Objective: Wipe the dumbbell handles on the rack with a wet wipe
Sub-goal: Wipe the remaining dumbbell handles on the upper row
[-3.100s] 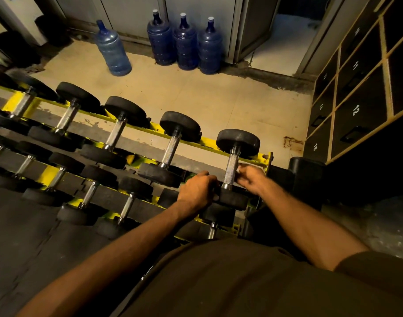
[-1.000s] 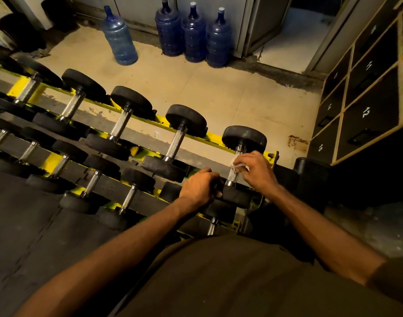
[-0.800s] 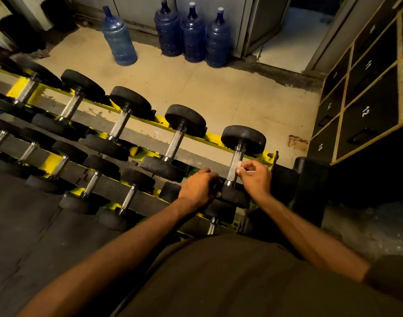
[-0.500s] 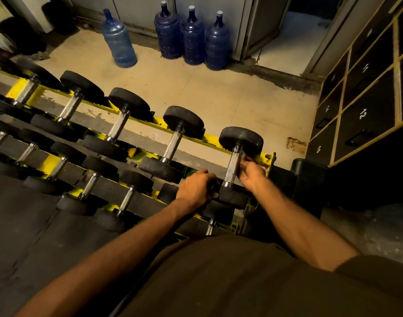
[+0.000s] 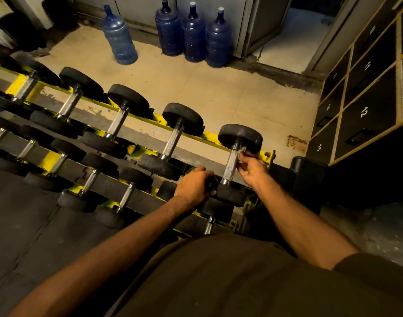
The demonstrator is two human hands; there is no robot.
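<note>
right hand (image 5: 253,170): it was at the right side of the handle, near the far end, with the fingers curled and pinching the wet wipe against the metal.
wet wipe (image 5: 242,153): a small pale crumpled piece, between the fingertips of the right hand and the upper part of the handle, just under the far head of the dumbbell.
handle (image 5: 229,167): a knurled chrome bar, tilted up and away from the person; the lower part of it was bare.
left hand (image 5: 193,187): it was palm down with the fingers curled over the near head of the same dumbbell, gripping its edge.
dumbbell (image 5: 240,137): the last one at the right end of the top row, lying across the rack on its two black heads.
rack (image 5: 210,135): yellow rails, worn in places, with two rows visible.
other dumbbells (image 5: 173,139): they lay side by side to the left on both rows, all with black heads and chrome bars.
water bottles (image 5: 192,33): three dark blue ones stood together by the far wall, and a lighter one stood apart at their left.
lockers (image 5: 365,110): dark numbered doors at the right side.
floor (image 5: 196,88): beige tiles behind the rack.
mat (image 5: 24,225): dark, in front of the rack, at the left.
</note>
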